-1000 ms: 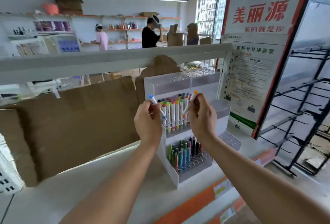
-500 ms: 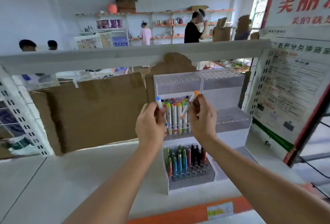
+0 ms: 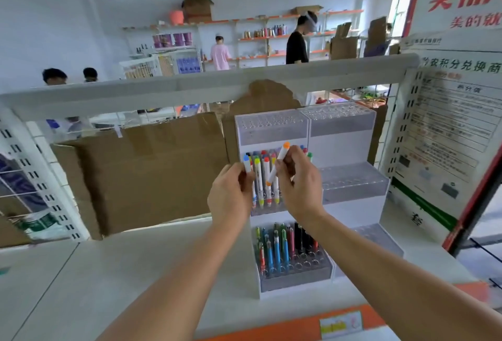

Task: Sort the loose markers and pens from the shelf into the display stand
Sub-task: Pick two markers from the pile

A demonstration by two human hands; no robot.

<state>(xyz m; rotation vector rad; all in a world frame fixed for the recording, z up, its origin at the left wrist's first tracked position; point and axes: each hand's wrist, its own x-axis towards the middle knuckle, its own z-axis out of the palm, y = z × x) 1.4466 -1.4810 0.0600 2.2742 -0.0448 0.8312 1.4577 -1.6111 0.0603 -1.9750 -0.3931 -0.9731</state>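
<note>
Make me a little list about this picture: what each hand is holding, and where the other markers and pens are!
left hand: grips a blue-capped marker, nearly upright
right hand: pinches an orange-capped marker, tilted
display stand: white, stepped, on the shelf
middle tier: standing markers with coloured caps, behind the hands
bottom tier: pens upright in holes, several holes free
top tier: no pens seen
right half of stand: empty holes
behind stand: brown cardboard
</note>
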